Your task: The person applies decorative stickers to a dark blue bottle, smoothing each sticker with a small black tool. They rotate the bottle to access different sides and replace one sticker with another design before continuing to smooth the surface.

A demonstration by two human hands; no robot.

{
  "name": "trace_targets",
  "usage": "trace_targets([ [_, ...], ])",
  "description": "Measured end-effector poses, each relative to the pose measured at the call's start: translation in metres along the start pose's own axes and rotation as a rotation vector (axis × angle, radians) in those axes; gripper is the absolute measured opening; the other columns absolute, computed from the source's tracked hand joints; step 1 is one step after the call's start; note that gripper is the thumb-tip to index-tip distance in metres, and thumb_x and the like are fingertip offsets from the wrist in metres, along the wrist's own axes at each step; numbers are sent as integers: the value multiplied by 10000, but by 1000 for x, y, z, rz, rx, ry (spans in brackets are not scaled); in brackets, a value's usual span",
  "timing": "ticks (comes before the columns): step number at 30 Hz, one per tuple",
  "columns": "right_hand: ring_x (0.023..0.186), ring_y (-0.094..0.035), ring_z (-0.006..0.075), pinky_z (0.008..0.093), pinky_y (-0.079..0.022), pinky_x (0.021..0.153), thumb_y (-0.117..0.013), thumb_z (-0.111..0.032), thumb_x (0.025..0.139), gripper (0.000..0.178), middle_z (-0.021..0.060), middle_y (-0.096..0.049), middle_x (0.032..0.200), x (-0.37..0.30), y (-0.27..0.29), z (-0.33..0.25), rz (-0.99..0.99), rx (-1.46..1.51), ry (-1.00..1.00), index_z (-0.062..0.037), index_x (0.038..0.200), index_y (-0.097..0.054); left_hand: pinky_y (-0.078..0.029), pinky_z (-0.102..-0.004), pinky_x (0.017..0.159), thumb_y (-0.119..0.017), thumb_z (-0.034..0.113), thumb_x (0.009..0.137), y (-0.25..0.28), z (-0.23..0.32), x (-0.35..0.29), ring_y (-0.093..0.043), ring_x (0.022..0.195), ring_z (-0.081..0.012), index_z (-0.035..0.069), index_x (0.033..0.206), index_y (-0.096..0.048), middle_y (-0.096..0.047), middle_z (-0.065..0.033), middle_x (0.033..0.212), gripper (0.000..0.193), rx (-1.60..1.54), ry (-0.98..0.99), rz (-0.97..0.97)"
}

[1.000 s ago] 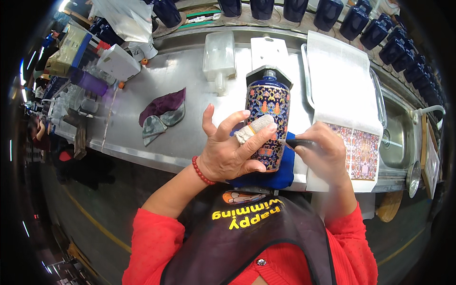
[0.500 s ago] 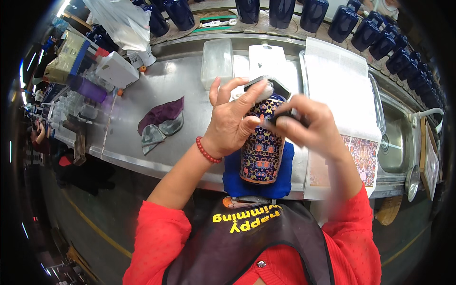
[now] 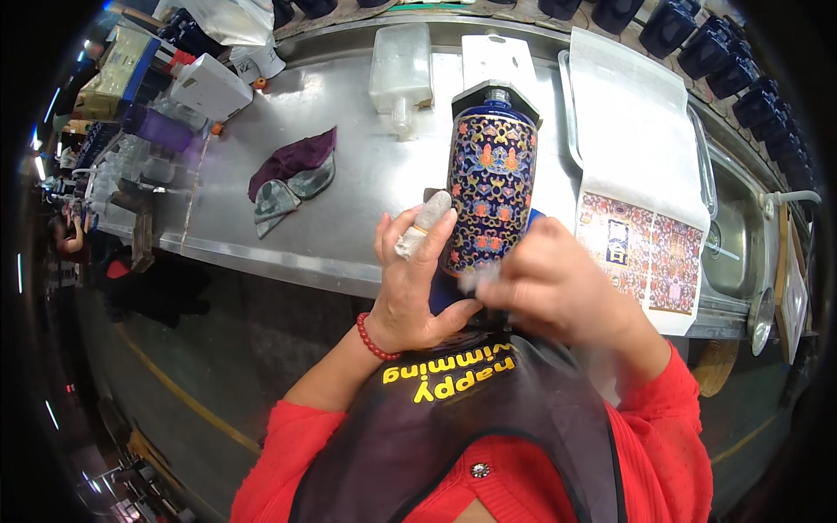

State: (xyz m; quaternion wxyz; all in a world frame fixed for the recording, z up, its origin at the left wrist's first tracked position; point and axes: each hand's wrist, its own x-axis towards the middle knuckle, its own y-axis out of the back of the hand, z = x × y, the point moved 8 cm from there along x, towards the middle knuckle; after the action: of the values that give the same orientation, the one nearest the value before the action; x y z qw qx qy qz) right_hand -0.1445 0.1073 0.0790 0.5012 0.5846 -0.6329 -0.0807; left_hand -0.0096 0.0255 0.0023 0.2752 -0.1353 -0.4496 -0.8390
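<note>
A dark blue bottle [image 3: 493, 187] with a colourful floral pattern lies with its neck pointing away from me, the neck end in a dark angular rest [image 3: 466, 98]. Part of a blue cloth [image 3: 443, 295] shows under its near end. Beside that end, my left hand [image 3: 408, 301] is open, its thumb stretched toward the base. One of its fingers appears wrapped in a pale grey cover with a tan band. My right hand [image 3: 562, 283], blurred, is closed at the bottle's near right edge. Something pale and smeared shows at its fingertips; its kind cannot be made out.
To the right lie white paper [image 3: 632, 113] and patterned printed sheets [image 3: 641, 253], then a sink [image 3: 741, 235]. A clear empty bottle [image 3: 401, 70] is behind; a purple and grey cloth [image 3: 296, 174] lies left. Dark blue bottles [image 3: 711, 52] line the far right edge.
The bottle has shifted away from me, and its neck now shows in the rest. Both hands have moved from its upper part to its near end. The dark object at my right fingers no longer shows.
</note>
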Motion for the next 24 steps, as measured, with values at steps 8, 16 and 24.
trace_targets([
  [8,736,-584,222,371,-444,676,-762,-13,710,314,41,-605,844,-15,0,-4,150,-57,22,-89,1013,-722,-98,-644,1152,-872,397,677,-5,4,15,-418,1329,-333,74,1546,-411,-531,-107,1476,1035,270,-1,30],
  [16,742,-570,220,364,-437,694,-715,5,747,299,33,-558,811,-15,3,-3,236,-189,29,-97,1027,-740,-92,-663,1144,-805,505,762,-10,-1,9,-460,1320,-326,65,1530,-459,-548,-133,1469,950,267,19,34],
  [24,643,-548,164,295,-409,538,-817,-26,751,268,57,-597,797,-76,-8,36,247,198,-354,-23,1010,-748,-47,-637,1176,-737,399,835,-5,14,4,-467,1319,-292,236,1360,-651,-624,-115,1369,556,419,-133,117],
])
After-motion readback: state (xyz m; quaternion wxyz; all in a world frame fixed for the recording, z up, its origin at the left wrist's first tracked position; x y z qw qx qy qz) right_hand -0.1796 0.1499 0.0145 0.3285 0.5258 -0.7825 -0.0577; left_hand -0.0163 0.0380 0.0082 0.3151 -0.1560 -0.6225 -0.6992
